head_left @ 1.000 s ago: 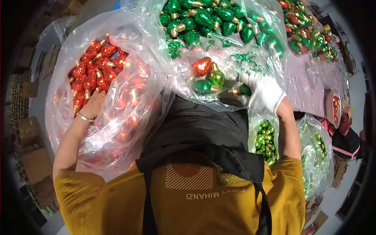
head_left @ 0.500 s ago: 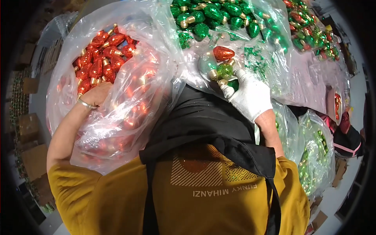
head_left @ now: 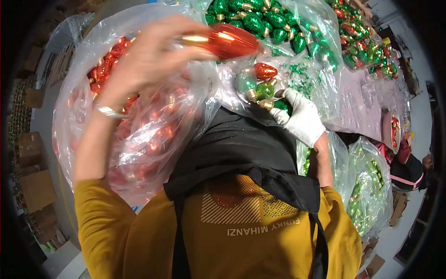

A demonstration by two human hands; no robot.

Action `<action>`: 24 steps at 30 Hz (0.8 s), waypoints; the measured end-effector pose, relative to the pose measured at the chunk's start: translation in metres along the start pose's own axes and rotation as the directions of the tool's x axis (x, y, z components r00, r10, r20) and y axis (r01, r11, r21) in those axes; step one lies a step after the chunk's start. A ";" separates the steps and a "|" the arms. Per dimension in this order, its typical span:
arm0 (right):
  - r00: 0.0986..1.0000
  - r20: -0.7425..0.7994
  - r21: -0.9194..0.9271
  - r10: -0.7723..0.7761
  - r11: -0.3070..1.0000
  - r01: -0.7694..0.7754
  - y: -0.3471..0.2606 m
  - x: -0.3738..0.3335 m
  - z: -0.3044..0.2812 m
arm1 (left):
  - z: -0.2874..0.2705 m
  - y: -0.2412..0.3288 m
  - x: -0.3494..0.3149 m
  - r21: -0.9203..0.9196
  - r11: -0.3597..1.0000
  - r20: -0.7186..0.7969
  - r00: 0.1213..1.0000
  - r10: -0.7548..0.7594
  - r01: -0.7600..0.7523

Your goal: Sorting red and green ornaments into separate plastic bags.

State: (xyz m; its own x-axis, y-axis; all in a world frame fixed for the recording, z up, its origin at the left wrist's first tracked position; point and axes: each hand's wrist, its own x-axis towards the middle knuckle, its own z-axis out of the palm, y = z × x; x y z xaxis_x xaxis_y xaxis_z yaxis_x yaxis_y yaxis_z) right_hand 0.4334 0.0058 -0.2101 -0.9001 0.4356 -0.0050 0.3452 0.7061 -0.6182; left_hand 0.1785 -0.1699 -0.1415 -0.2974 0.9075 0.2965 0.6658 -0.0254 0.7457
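Note:
My bare left hand (head_left: 153, 56) is raised over the bag on the left, smeared by motion. It grips the gold cap of a glittery red bulb-shaped ornament (head_left: 232, 42), whose red end points right. My right hand (head_left: 302, 118), in a white glove, closes round the near side of a small cluster of bulb ornaments. In that cluster a red bulb (head_left: 265, 71), a pale clear-green bulb (head_left: 245, 81), a light green bulb (head_left: 265, 90) and a dark green bulb (head_left: 282, 106) show. Gold caps meet near the gloved fingers. How they are joined is hidden.
A big clear plastic bag (head_left: 139, 160) of red bulbs lies at left. Green bulbs (head_left: 253, 22) fill another bag at the far middle. Mixed red and green ornaments (head_left: 367, 51) pile at far right. Bags of light green ones (head_left: 369, 200) stand at right, near another person (head_left: 409, 169).
My left hand has come up out of the bag of red bulbs and swung toward the middle, carrying a red bulb ornament. My right hand stays at the cluster.

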 end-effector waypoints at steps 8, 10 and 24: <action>0.979 -0.079 0.095 0.187 0.979 -0.179 0.004 -0.004 0.000 | 0.123 -0.017 0.064 0.444 0.748 0.285 0.869 0.404 -0.493; 0.981 -0.105 0.093 0.162 0.984 -0.152 0.009 -0.006 0.001 | 0.122 -0.011 0.076 0.468 0.761 0.375 0.881 0.289 -0.449; 0.980 -0.199 0.171 0.009 0.985 0.025 0.007 -0.003 0.022 | 0.143 -0.021 0.095 0.405 0.792 0.734 0.679 0.017 -0.457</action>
State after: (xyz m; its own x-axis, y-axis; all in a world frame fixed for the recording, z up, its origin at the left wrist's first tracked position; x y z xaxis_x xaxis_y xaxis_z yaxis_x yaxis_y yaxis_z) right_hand 0.4331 -0.0026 -0.2314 -0.8261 0.5444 0.1455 0.2718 0.6111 -0.7434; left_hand 0.2341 -0.0228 -0.2141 0.3113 0.9235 -0.2242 0.9403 -0.2653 0.2130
